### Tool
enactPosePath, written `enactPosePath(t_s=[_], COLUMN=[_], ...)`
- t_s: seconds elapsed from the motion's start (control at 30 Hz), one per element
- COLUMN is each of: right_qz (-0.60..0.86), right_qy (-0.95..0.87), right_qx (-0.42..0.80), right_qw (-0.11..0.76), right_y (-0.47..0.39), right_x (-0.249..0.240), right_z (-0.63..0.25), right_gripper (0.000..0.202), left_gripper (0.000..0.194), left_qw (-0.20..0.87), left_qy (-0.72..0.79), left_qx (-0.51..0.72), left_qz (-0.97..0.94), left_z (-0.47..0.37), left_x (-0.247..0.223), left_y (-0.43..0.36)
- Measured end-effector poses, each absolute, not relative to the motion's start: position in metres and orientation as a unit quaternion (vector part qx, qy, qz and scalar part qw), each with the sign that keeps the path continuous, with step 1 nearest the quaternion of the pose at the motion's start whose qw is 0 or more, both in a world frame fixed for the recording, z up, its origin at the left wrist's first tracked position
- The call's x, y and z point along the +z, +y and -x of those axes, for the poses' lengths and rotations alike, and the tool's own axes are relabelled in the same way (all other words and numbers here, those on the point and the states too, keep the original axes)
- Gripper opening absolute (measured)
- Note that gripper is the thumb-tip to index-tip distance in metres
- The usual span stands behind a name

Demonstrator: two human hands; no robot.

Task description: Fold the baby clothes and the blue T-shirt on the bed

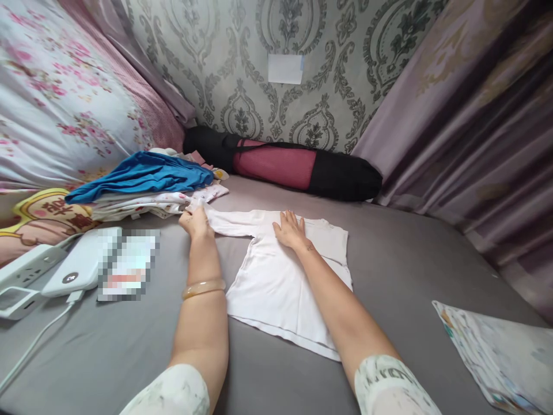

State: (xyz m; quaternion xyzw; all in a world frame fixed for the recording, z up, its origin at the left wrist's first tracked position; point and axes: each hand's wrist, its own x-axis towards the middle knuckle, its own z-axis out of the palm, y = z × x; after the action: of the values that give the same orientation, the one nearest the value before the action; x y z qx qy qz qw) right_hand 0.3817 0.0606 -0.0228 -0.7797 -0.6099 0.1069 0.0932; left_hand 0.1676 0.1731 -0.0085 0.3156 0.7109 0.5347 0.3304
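Note:
A small white long-sleeved shirt [285, 282] lies spread on the grey bed sheet [397, 271]. At the end of its left sleeve, my left hand [197, 222] pinches the cuff and holds the sleeve stretched out sideways. My right hand [291, 230] rests flat on the upper chest of the shirt, fingers spread. The sleeve on the right side is not seen stretched out; it seems folded over the body of the shirt. Just beyond my left hand is a pile of clothes with a blue garment [147, 176] on top.
A black and red long bag [276, 164] lies along the patterned wall. To the left are a white power bank [82, 262], a power strip [30, 268], a cable and a blurred rectangular thing [129, 265]. A folded patterned cloth [501, 357] lies at the right.

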Motion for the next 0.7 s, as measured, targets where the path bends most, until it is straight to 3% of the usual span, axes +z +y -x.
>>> enactPosePath(t_s=[0.1,0.33,0.5,0.7], right_qz=[0.753,0.709,0.716,0.748], right_qy=[-0.642,-0.673,-0.657,-0.615], right_qx=[0.069,0.183,0.231,0.249], right_qw=[0.126,0.108,0.055,-0.021], right_y=[0.062,0.075,0.079,0.095], right_x=[-0.017,-0.018,-0.010,0.006], right_z=[-0.366,-0.346,-0.346,-0.335], right_gripper=[0.054,0.059,0.076,0.103], left_gripper=[0.028,0.018,0.015,0.013], left_qw=[0.360,0.452,0.577,0.573], left_qy=[0.663,0.467,0.356,0.329], left_qx=[0.581,0.726,0.719,0.730], left_qz=[-0.306,-0.225,-0.153,-0.172], left_z=[-0.167,-0.166,-0.171,-0.178], left_x=[-0.004,-0.001,0.015,0.022], left_y=[0.183,0.192,0.186,0.183])
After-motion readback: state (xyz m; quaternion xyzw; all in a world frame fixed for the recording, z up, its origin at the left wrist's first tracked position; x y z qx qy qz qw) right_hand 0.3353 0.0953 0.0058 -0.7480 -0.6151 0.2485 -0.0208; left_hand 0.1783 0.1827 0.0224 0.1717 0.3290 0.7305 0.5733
